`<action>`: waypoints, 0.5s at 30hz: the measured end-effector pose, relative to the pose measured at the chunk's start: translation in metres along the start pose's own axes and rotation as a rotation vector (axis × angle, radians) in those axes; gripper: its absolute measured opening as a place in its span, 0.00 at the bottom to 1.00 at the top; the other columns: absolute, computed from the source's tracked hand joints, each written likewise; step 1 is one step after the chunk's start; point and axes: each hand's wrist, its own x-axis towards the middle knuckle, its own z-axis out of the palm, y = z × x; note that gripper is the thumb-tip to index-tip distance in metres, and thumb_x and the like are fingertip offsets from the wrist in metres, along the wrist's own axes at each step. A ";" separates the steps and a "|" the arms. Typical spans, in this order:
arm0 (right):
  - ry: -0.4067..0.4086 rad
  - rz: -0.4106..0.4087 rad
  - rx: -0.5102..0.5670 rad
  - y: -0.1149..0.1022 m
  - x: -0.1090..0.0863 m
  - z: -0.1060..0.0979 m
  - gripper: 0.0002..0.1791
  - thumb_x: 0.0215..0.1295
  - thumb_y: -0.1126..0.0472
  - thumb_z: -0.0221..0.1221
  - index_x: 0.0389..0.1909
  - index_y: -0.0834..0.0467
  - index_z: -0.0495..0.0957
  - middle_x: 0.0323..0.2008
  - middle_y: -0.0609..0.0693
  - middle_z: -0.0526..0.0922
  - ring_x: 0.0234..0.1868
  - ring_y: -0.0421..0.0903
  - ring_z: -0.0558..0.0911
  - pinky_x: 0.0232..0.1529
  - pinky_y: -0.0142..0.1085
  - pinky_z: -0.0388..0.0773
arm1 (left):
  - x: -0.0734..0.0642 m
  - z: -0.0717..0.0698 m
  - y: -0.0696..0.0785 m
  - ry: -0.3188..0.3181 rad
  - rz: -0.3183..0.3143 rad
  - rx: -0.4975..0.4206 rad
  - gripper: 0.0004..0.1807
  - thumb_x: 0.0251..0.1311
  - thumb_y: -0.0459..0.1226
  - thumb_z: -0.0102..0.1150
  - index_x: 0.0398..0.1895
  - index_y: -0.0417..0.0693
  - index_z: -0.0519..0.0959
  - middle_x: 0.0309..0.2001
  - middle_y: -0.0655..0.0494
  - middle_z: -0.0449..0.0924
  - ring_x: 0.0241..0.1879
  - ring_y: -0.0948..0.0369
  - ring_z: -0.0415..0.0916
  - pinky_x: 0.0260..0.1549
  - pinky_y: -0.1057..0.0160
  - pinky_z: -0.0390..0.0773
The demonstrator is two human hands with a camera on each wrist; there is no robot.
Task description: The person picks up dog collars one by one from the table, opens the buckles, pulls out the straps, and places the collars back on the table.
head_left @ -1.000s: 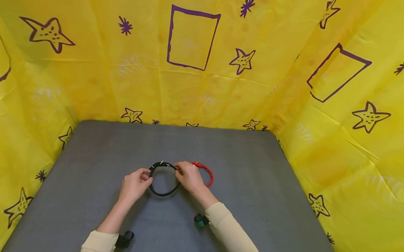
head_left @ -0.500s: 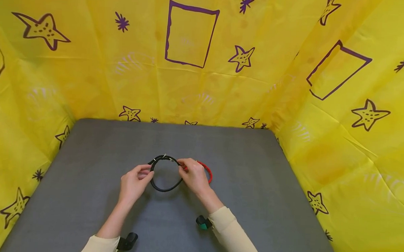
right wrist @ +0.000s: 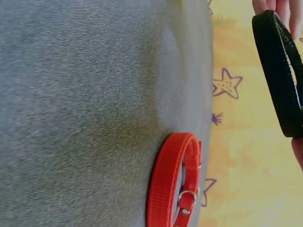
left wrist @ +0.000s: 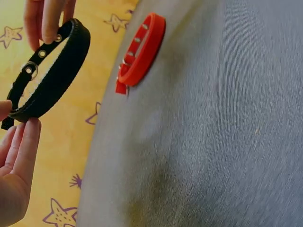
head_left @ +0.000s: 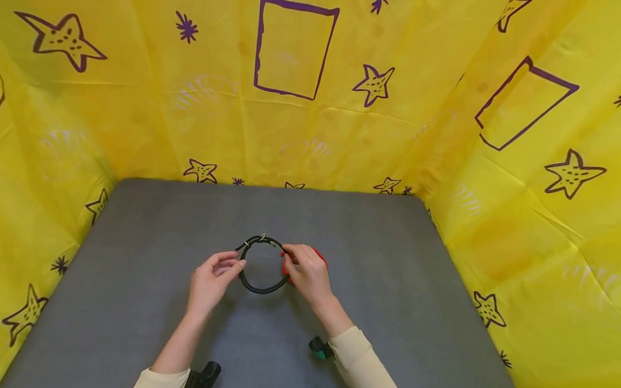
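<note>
A black dog collar [left wrist: 68,73], buckled into a loop, is held up above the table between both hands. My left hand [head_left: 207,284] pinches its left side between thumb and fingertips. On the opposite side, the thumb and fingers of my right hand [head_left: 310,274] grip the band. Metal eyelets and a ring show along the strap in the left wrist view. A red dog collar [right wrist: 165,189], also closed in a loop with a metal ring, stands on the table below and beyond the right hand, which partly hides it in the head view.
The grey table [head_left: 399,311] has a cloth-like surface. Yellow fabric walls [head_left: 302,125] with purple drawn stars and frames rise at its back and sides. Dark wrist cameras are strapped at both cuffs, one of them the left camera [head_left: 204,376].
Both hands have shifted slightly right and away with the black collar, which has tilted and lifted a little. The right hand now covers more of the red collar in the head view.
</note>
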 end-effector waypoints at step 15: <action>0.095 -0.057 -0.007 -0.007 -0.011 -0.011 0.12 0.58 0.72 0.63 0.43 0.59 0.83 0.41 0.47 0.85 0.43 0.42 0.82 0.44 0.31 0.79 | -0.014 0.006 0.007 -0.077 -0.085 -0.073 0.26 0.55 0.42 0.72 0.54 0.39 0.80 0.45 0.45 0.83 0.37 0.68 0.82 0.36 0.66 0.82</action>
